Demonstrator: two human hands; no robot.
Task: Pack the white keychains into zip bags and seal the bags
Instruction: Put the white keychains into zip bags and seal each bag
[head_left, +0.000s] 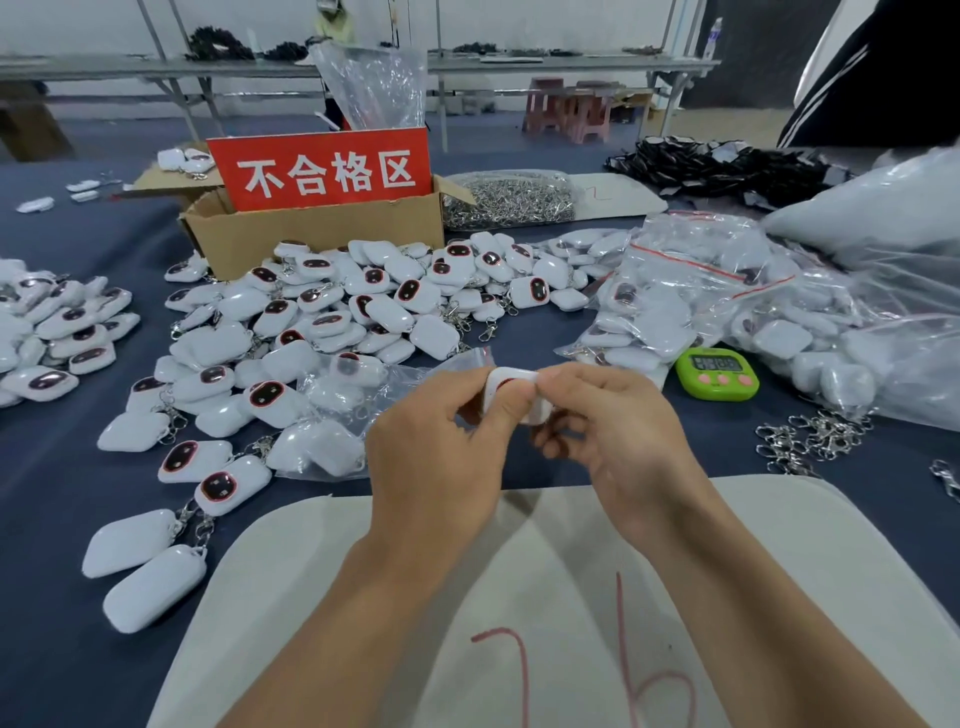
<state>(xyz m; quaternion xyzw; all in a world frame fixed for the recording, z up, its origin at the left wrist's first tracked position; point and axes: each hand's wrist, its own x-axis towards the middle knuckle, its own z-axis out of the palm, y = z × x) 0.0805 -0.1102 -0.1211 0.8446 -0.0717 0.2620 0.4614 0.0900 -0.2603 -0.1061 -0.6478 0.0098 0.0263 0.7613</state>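
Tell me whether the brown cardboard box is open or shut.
Open. The brown cardboard box has flaps spread outward; a red rectangular sign stands inside.

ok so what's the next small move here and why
Probably slide the white keychain further into the zip bag. The left hand and the right hand both pinch the keychain, and the bag's red zip edge sits just above the left hand's fingertips. Whether the keychain is inside the bag yet cannot be told.
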